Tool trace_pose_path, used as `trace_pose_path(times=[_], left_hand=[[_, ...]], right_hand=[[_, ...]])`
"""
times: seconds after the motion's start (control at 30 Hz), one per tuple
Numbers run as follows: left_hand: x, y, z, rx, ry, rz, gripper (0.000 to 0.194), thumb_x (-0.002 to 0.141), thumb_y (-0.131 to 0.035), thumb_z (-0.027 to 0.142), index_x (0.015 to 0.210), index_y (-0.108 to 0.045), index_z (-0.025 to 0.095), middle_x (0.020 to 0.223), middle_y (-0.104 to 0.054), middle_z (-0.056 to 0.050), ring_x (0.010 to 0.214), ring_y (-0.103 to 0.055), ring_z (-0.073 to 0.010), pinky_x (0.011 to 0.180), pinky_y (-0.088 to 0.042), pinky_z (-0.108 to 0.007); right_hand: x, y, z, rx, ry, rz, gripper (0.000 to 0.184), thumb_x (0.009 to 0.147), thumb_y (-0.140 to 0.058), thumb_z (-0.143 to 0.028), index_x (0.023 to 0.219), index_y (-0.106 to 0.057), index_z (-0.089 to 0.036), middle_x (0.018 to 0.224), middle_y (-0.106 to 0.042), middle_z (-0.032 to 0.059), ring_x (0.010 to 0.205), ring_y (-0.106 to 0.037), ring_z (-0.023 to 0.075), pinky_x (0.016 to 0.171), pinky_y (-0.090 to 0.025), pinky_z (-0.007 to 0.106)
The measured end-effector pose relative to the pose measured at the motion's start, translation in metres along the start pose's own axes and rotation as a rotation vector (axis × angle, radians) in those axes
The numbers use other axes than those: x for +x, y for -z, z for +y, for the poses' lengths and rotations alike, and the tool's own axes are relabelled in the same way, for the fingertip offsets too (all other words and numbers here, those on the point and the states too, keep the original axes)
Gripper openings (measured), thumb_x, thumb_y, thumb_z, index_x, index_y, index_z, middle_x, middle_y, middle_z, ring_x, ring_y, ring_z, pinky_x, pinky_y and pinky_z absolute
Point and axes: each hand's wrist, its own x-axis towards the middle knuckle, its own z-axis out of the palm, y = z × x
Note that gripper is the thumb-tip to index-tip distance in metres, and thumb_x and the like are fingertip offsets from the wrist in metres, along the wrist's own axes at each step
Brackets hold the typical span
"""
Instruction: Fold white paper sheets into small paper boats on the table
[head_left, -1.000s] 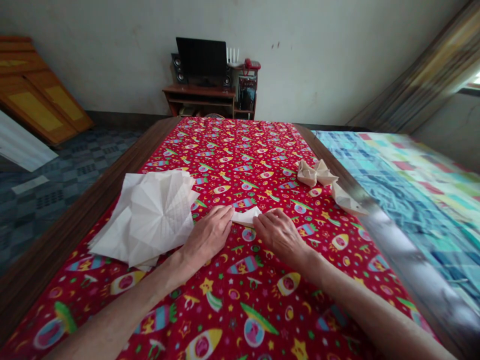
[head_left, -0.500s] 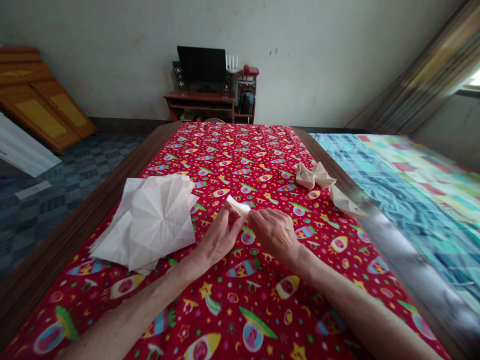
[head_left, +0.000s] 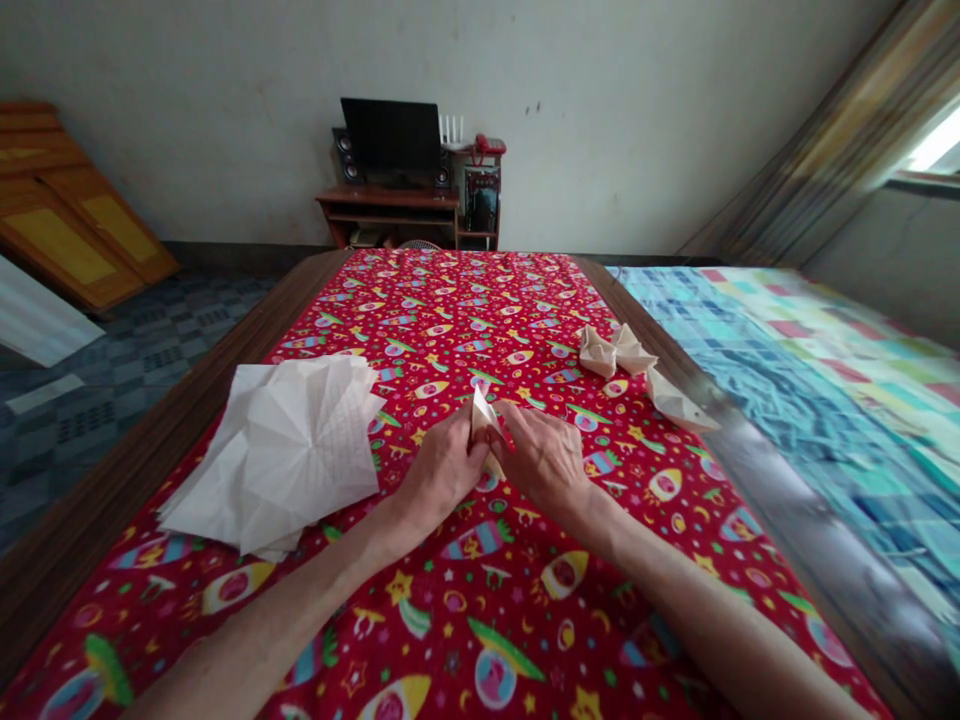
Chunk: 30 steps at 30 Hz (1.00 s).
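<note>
A small folded white paper piece (head_left: 482,412) stands on edge between my two hands over the red patterned tablecloth (head_left: 480,560). My left hand (head_left: 439,468) pinches it from the left, fingers closed on it. My right hand (head_left: 544,456) grips it from the right with thumb and fingers closed. A pile of creased white paper sheets (head_left: 281,450) lies just left of my left hand.
Folded cream paper shapes (head_left: 616,351) and one more folded paper piece (head_left: 677,402) lie at the table's right edge. A bed with a blue patchwork cover (head_left: 810,370) is to the right. A desk with a monitor (head_left: 390,135) stands at the far wall.
The paper piece lay flat under my fingers a second ago; both hands have lifted it off the cloth and turned it upright, drawing closer together around it.
</note>
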Motion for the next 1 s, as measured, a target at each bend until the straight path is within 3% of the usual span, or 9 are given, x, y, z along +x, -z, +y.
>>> trace_pose_path(times=[0.1,0.23,0.33,0.53,0.77,1.0], left_hand=[[0.001,0.004,0.002,-0.003,-0.047,0.006,0.034,0.08,-0.05,0.012,0.113,-0.058,0.018,0.086,-0.07,-0.004,0.075,-0.066,-0.0181,0.069,-0.051,-0.026],[0.003,0.007,-0.004,-0.015,-0.04,-0.013,0.049,0.079,-0.05,0.009,0.127,-0.052,0.021,0.099,-0.07,-0.004,0.078,-0.066,-0.0165,0.075,-0.052,-0.028],[0.003,0.006,-0.013,-0.022,-0.058,-0.022,0.046,0.081,-0.051,0.009,0.125,-0.055,0.02,0.109,-0.067,-0.006,0.088,-0.065,-0.018,0.082,-0.052,-0.031],[-0.003,0.003,-0.025,0.04,-0.101,-0.061,0.033,0.083,-0.052,0.007,0.11,-0.063,0.021,0.1,-0.063,-0.003,0.087,-0.062,-0.0166,0.078,-0.052,-0.027],[-0.01,0.004,-0.025,0.208,-0.238,-0.163,0.032,0.092,-0.044,0.015,0.119,-0.06,0.027,0.095,-0.056,-0.002,0.086,-0.057,-0.0151,0.072,-0.05,-0.024],[-0.009,0.005,-0.021,0.393,-0.383,-0.282,0.042,0.094,-0.039,0.015,0.134,-0.044,0.024,0.103,-0.054,-0.005,0.096,-0.05,-0.0214,0.082,-0.047,-0.034]], right_hand=[[0.001,0.0,0.005,-0.016,-0.031,-0.027,0.023,0.09,-0.041,-0.025,0.079,-0.06,-0.02,0.063,-0.064,0.001,0.053,-0.052,0.0109,0.05,-0.018,0.026],[0.001,0.001,0.011,0.003,-0.099,-0.142,0.017,0.086,-0.045,-0.02,0.077,-0.06,-0.019,0.062,-0.063,0.0001,0.05,-0.049,0.01,0.049,-0.018,0.025],[-0.002,0.002,0.013,0.066,-0.099,-0.185,0.014,0.085,-0.048,-0.021,0.078,-0.06,-0.02,0.06,-0.061,-0.0015,0.05,-0.048,0.01,0.049,-0.02,0.024],[-0.009,-0.007,0.018,0.136,0.024,-0.229,0.014,0.085,-0.051,-0.018,0.091,-0.064,-0.019,0.076,-0.063,0.0017,0.063,-0.052,0.0112,0.054,-0.028,0.022],[-0.016,-0.011,0.021,-0.024,0.104,-0.258,0.024,0.091,-0.047,-0.018,0.108,-0.063,-0.021,0.086,-0.059,0.0051,0.073,-0.049,0.0147,0.053,-0.028,0.025],[-0.023,-0.008,0.023,-0.083,0.154,-0.292,0.024,0.095,-0.043,-0.02,0.111,-0.06,-0.022,0.088,-0.055,0.0066,0.077,-0.047,0.0169,0.052,-0.032,0.025]])
